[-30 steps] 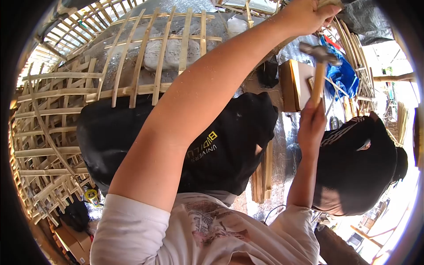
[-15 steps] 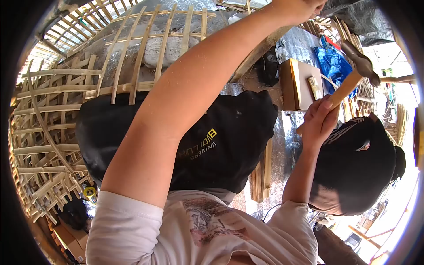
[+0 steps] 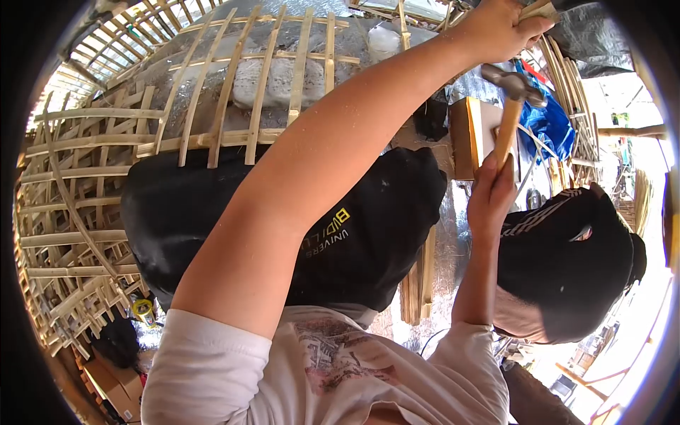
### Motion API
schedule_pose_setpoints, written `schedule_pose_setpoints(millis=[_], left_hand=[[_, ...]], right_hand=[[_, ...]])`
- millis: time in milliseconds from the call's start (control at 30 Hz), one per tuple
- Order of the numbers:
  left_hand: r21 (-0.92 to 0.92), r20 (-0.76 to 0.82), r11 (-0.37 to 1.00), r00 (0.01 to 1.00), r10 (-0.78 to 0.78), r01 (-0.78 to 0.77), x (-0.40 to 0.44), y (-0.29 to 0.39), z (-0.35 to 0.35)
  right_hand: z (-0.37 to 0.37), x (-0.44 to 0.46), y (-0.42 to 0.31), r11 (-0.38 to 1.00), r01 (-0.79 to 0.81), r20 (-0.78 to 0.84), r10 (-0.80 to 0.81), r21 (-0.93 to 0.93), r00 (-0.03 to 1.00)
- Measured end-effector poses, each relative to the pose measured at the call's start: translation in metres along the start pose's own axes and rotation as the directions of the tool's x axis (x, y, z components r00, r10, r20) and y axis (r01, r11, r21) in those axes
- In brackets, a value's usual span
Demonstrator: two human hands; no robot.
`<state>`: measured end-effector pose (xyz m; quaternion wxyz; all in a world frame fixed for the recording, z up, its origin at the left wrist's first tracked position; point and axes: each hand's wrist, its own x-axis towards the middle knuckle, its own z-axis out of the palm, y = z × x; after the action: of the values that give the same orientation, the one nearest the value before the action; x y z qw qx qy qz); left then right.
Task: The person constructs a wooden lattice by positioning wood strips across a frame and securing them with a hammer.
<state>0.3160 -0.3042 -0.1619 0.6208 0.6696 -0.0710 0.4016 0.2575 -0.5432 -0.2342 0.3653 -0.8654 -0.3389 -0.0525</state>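
Note:
My right hand (image 3: 491,196) is wrapped round the wooden handle of a hammer (image 3: 507,131), whose metal head (image 3: 516,85) points up. Above it, my left hand (image 3: 506,32) reaches across to the upper right, its fingers closed on a piece of wood (image 3: 541,10). Only the end of that wood shows at the top of the view. The hammer head is just below my left hand, apart from it. Beneath my left arm lies black fabric (image 3: 397,205) with yellow lettering.
Bamboo slat lattices (image 3: 78,173) fill the left and upper left. A brown box (image 3: 462,138) and blue plastic sheeting (image 3: 552,131) are near the hammer. Striped black fabric (image 3: 567,262) bulges at right. A yellow tape measure (image 3: 144,310) is at lower left.
The hammer has swung left and now stands more upright, its head closer below my left hand. My left hand has moved slightly right and down, bringing the wood into view.

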Motion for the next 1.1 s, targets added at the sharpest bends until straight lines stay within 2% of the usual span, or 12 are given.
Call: schedule_pose_setpoints(millis=[67, 133, 333, 400, 467, 500, 600, 633, 700, 833, 933, 1100], left_hand=[[-0.011, 0.012, 1.0, 1.0, 0.011, -0.011, 0.002, -0.003, 0.0], [-0.032, 0.007, 0.999, 1.0, 0.022, -0.022, 0.003, -0.003, -0.001], [-0.064, 0.002, 0.997, 0.999, -0.035, 0.035, 0.008, -0.007, -0.017], [-0.073, -0.033, 0.997, 0.999, -0.02, 0.017, 0.008, -0.008, -0.006], [-0.035, -0.051, 0.998, 0.997, 0.051, -0.053, 0.006, -0.007, 0.004], [0.073, 0.051, 0.993, 0.994, -0.095, 0.092, 0.005, -0.001, 0.003], [0.082, -0.09, 0.996, 0.996, -0.013, 0.02, 0.006, -0.011, 0.021], [0.058, -0.012, 0.983, 0.985, -0.172, 0.173, 0.007, -0.011, 0.02], [-0.007, -0.048, 0.998, 0.997, -0.057, 0.057, 0.008, -0.022, 0.021], [0.077, -0.04, 0.996, 0.999, -0.032, 0.035, 0.017, -0.027, 0.026], [-0.038, 0.044, 0.994, 0.994, 0.1, -0.098, 0.015, -0.02, 0.011], [0.013, 0.134, 0.999, 0.99, -0.047, 0.046, 0.014, -0.007, 0.004]], right_hand=[[0.007, 0.001, -0.001, 1.0, 0.026, -0.054, -0.027, -0.015, 0.998], [0.023, -0.001, 0.036, 0.86, 0.388, 0.041, -0.398, -0.331, 0.917], [-0.014, -0.008, -0.009, 0.997, -0.068, 0.012, 0.069, -0.021, 0.998], [-0.013, 0.0, -0.011, 0.955, -0.106, -0.071, 0.131, 0.275, 0.989], [0.012, -0.001, 0.012, 0.975, -0.001, -0.141, 0.033, 0.222, 0.989], [0.021, 0.001, 0.023, 0.887, 0.368, -0.102, -0.408, -0.278, 0.907], [0.028, -0.021, 0.03, 0.949, 0.167, 0.432, -0.036, -0.268, 0.901], [0.026, -0.026, 0.03, 0.949, 0.188, 0.352, -0.091, -0.253, 0.931], [0.019, -0.026, 0.029, 0.945, 0.244, 0.213, -0.198, -0.219, 0.957], [-0.027, 0.006, -0.006, 0.989, -0.026, -0.059, 0.018, -0.146, 0.998], [-0.038, 0.011, -0.011, 1.0, 0.009, -0.117, -0.006, 0.023, 0.993], [-0.014, 0.013, -0.008, 0.871, 0.204, -0.383, -0.02, 0.447, 0.924]])
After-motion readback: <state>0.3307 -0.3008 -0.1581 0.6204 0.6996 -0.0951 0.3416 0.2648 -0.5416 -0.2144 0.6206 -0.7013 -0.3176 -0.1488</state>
